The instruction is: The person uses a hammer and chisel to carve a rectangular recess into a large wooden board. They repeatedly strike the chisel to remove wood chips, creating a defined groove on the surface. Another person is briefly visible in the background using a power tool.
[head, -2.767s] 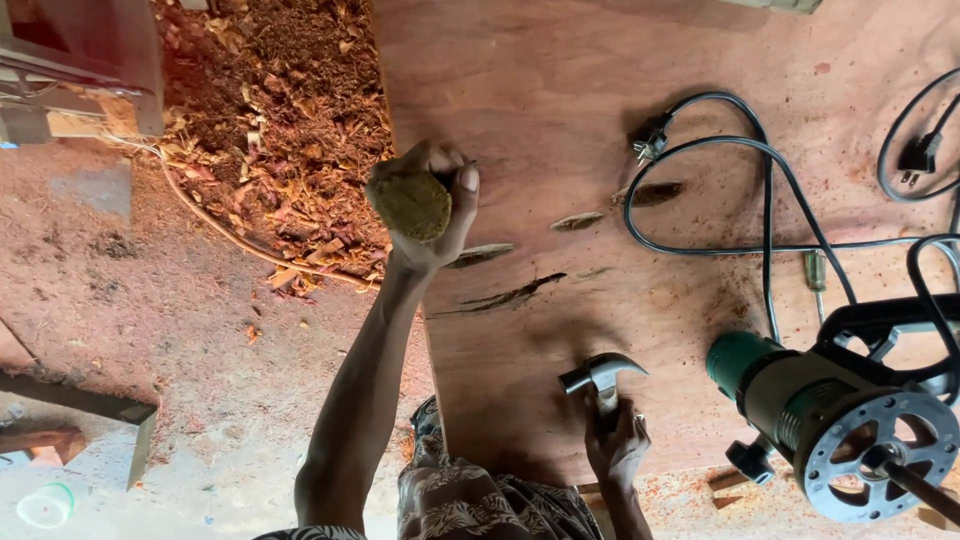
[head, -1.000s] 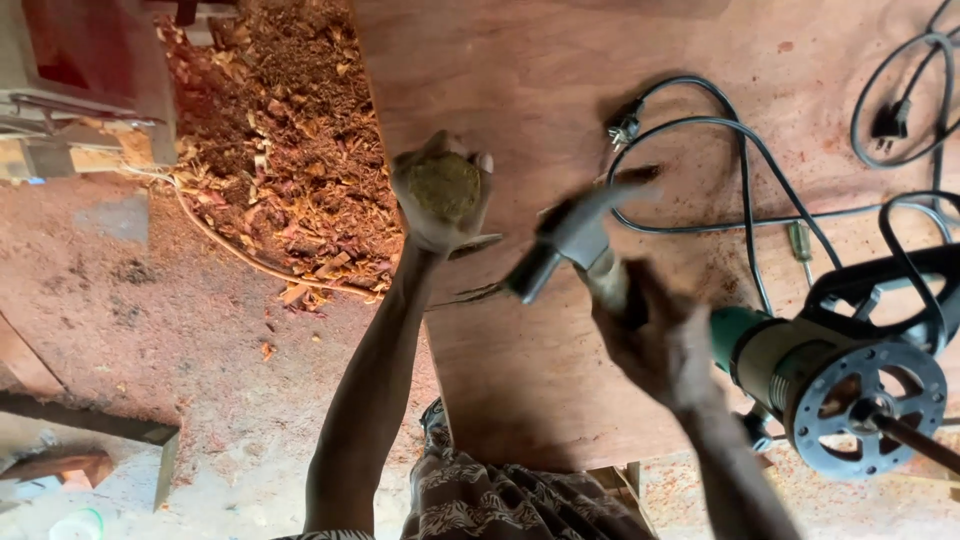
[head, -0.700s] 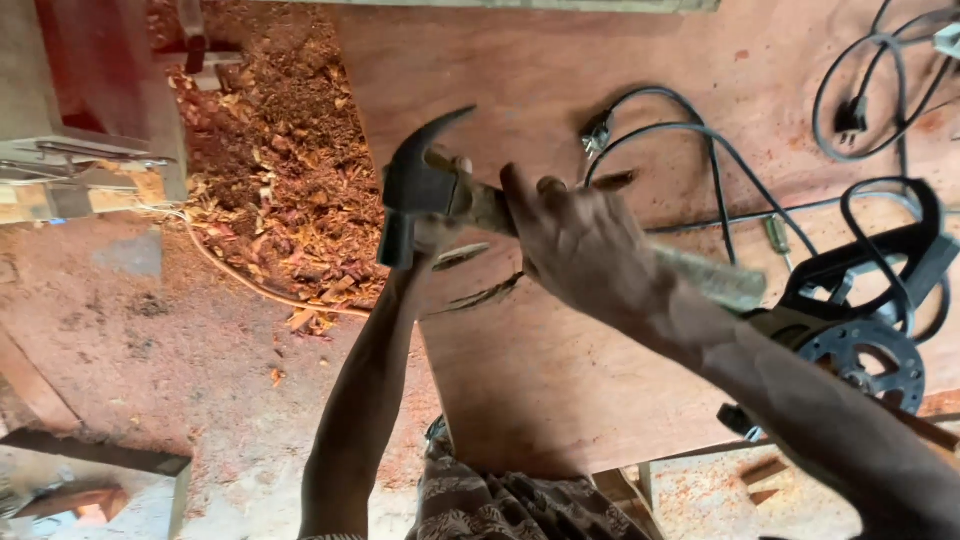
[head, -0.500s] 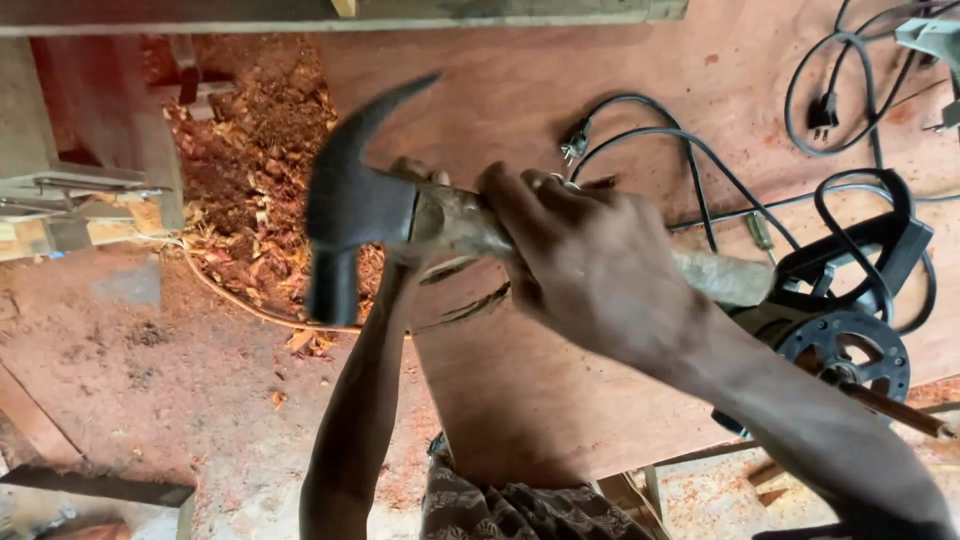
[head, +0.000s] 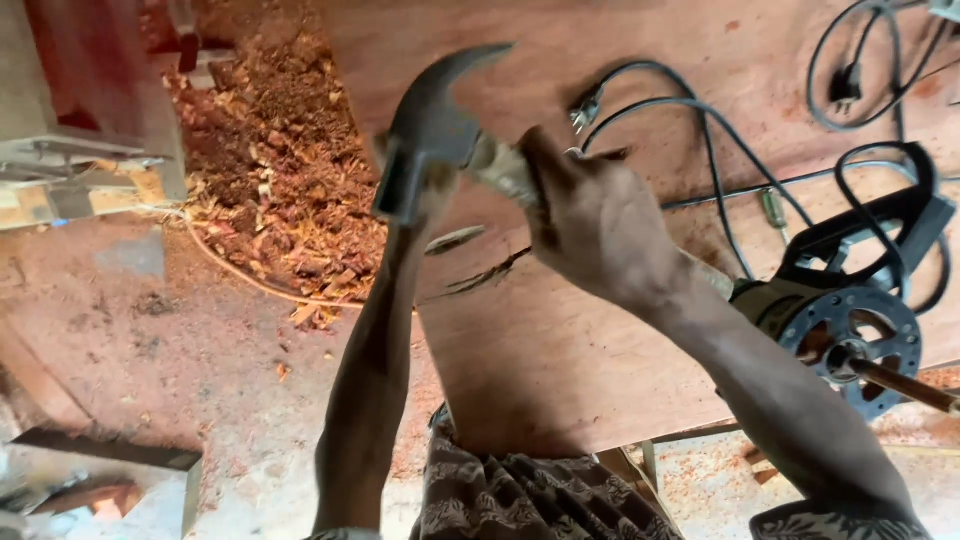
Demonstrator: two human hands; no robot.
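The right hand (head: 600, 225) is gripping a claw hammer (head: 430, 130) by its handle, fingers wrapped tightly shut, raising the head above the plywood board (head: 560, 350). The left hand (head: 415, 190) is reaching out just under the hammer head, mostly hidden by it; I cannot tell how its fingers are set or what they are holding. The blow looks not yet landed, so the striking is judged mid-swing.

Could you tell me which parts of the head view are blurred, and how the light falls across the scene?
In the head view, the hammer and the right hand gripping it are smeared by motion blur; the left hand is mostly hidden behind the hammer head. The plywood sheet, black cables and wood shavings look sharper. The light is soft and even daylight, with no glare and only faint shadows.
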